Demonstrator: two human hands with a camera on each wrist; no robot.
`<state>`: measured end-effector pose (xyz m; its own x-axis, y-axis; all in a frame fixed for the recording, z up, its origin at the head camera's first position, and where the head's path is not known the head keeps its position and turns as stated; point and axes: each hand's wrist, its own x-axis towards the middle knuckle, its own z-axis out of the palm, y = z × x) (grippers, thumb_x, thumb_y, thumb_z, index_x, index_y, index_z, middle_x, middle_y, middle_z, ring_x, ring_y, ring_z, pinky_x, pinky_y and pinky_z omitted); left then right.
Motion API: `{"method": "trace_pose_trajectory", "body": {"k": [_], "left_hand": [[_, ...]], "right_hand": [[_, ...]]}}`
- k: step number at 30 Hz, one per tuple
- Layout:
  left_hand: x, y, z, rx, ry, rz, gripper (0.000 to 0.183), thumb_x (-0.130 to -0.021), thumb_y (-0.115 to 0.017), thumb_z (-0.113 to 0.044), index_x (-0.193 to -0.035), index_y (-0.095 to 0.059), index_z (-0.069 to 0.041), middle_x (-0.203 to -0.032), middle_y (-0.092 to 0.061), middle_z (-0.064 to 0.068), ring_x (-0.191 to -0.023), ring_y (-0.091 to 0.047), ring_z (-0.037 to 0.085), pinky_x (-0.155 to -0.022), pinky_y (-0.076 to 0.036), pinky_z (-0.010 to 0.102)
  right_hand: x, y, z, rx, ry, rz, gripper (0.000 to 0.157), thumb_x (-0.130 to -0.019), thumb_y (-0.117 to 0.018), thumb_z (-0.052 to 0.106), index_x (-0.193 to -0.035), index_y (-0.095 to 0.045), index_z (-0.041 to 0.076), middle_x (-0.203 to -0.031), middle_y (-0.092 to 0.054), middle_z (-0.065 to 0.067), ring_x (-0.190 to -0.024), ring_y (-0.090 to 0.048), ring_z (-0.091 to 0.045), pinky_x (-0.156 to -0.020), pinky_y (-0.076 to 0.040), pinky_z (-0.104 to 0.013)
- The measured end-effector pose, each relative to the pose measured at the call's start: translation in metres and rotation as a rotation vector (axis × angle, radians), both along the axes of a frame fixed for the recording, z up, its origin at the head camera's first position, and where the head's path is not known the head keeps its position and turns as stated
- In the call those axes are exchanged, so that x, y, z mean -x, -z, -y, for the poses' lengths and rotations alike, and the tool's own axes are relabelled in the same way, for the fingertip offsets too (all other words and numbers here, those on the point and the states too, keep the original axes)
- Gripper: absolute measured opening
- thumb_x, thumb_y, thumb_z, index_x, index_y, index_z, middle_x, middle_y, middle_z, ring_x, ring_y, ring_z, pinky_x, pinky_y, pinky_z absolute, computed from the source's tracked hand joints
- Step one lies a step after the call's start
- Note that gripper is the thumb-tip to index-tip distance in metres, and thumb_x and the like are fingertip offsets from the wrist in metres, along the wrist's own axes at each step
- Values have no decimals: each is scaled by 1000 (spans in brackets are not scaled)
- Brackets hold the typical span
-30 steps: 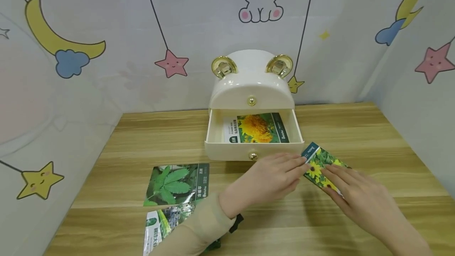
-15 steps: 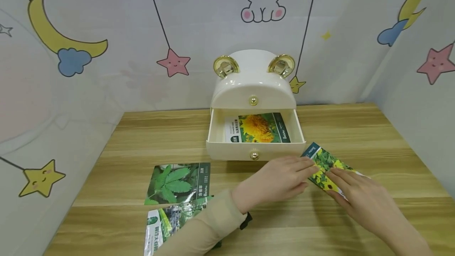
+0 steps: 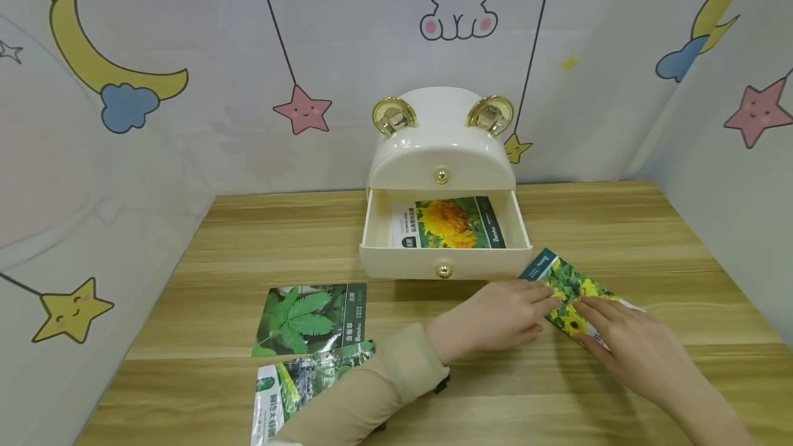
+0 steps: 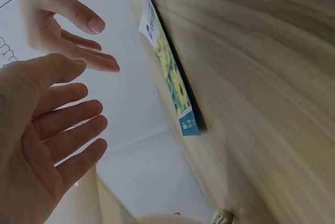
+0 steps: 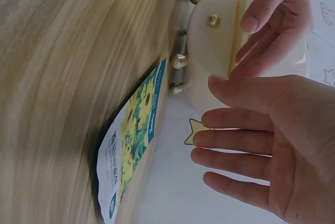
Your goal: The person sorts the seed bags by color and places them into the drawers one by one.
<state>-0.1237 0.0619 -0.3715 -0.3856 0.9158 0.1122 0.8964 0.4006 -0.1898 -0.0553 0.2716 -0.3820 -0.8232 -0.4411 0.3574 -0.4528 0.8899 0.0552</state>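
A seed packet [image 3: 573, 288] with yellow flowers and a dark teal end lies slanted on the table, right of the drawer box. My left hand [image 3: 498, 315] is over its left edge in the head view, fingers extended. Over its lower right part is my right hand [image 3: 638, 339], fingers also extended. Both wrist views show the packet [image 5: 133, 140] lying apart from the hands, so neither grips it. In the left wrist view my left hand [image 4: 49, 124] has its fingers loosely spread. My right hand [image 5: 261, 145] looks much the same in its own wrist view.
A white drawer box [image 3: 442, 133] with gold ears stands at the back. Its pulled-out drawer [image 3: 403, 261] holds an orange-flower seed packet [image 3: 452, 222]. At left lie a green-leaf packet [image 3: 303, 319] and another packet [image 3: 281, 391], partly behind my left forearm. A patterned backdrop [image 3: 235, 54] encloses the table.
My left hand has shifted slightly right and toward the front edge, uncovering more of the packet's teal end. The right hand has moved only a little. The drawer stays pulled out.
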Motion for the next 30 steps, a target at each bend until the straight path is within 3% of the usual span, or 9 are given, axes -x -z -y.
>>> {"method": "trace_pose_trajectory", "body": {"k": [9, 15, 22, 30], "left_hand": [[6, 18, -18, 32, -14, -18, 46, -92, -46, -33, -135, -44, -17, -133, -52, -4, -126, -46, 9, -107, -35, 22], [11, 21, -27, 80, -71, 13, 46, -91, -50, -36, -133, -46, -17, -130, -53, -3, -119, -51, 10, -102, -41, 21], [18, 27, -35, 171, -139, 58, 49, -92, -49, -39, -135, -43, -17, -135, -48, -3, -125, -46, 10, -106, -36, 20], [23, 37, -42, 221, -166, 37, 47, -92, -49, -39, -135, -43, -20, -133, -48, -5, -124, -45, 10, -104, -38, 21]], "right_hand": [[5, 9, -8, -12, -30, -5, 45, -65, -75, 23, -105, -65, 3, -100, -68, -12, -94, -63, -29, -73, -51, -46], [10, 13, -12, -37, -28, 27, 46, -65, -76, 24, -103, -65, 1, -99, -68, -14, -93, -63, -32, -74, -51, -47], [14, 14, -14, -57, -10, 68, 50, -64, -78, 28, -102, -64, -1, -99, -67, -16, -94, -63, -34, -74, -52, -48], [15, 15, -16, -68, 9, 119, 51, -66, -77, 33, -101, -64, -1, -97, -68, -15, -90, -64, -33, -72, -52, -47]]}}
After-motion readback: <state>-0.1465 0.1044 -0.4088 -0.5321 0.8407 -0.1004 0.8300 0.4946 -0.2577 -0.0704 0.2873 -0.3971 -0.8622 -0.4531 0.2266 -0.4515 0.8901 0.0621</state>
